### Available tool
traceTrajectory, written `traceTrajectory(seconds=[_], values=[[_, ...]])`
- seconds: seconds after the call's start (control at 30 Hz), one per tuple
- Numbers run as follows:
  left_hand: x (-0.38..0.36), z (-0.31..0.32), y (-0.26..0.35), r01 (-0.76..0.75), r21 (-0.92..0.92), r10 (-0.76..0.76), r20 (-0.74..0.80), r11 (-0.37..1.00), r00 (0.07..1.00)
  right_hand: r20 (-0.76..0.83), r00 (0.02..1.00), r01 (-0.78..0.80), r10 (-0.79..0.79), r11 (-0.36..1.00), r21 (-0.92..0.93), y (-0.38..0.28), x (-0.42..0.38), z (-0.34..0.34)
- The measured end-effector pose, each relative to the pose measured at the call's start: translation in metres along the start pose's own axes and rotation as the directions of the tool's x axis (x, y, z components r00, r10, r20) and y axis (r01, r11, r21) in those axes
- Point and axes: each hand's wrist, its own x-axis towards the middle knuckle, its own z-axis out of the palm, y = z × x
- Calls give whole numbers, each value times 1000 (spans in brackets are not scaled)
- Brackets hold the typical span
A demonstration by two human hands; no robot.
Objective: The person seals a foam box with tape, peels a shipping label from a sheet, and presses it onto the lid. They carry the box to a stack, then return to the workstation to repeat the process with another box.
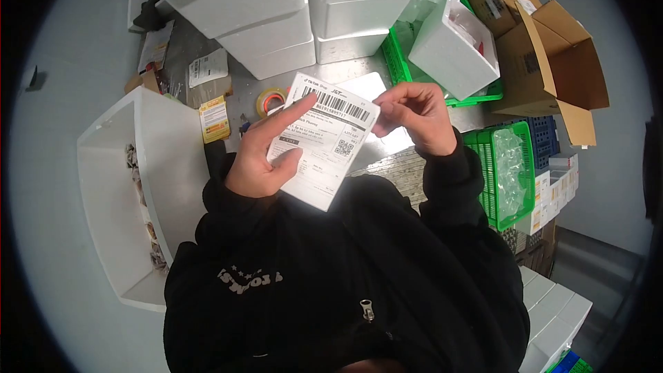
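A white shipping label point(323, 178) with a barcode and a QR code is held up in front of my chest, printed side toward me. My left hand point(259, 159) grips it from the left side, thumb and a finger lying across the print. At the label's upper right corner, the thumb and fingers of my right hand point(423, 116) are pinched together on its edge. Behind the label, a roll of tape point(268, 101) sits on the metal table point(242, 90). A white sheet point(369, 86) lies beyond the label, partly covered by it.
Stacked white foam boxes point(262, 14) stand at the back. To the right are a tilted foam box point(456, 48), an open cardboard box point(552, 69) and a green basket point(507, 179) holding clear plastic. An open foam box point(176, 159) is on the left, near a yellow-and-white packet point(215, 121).
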Motion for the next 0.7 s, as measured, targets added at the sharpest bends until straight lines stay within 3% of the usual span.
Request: traceTrajectory(seconds=[0.4,0.5,0.53,0.63,0.7], values=[[13,-1,-6,45,-34,-40,122,998,992,-14,1000,2,-2,1000,21,-4,-10,-1],[22,5,-16,18,124,-23,41,992,999,-26,1000,9,-8,999,43,-3,-10,-2],[31,11,-7,-56,358,81,-55,932,995,-37,999,17,-15,999,41,-2,-10,-1],[36,26,-16,-45,435,154,-220,899,963,-72,997,27,-25,999,27,3,-8,5],[36,45,-14,-76,135,110,-263,988,958,-87,996,37,-36,999,8,5,-6,11]])
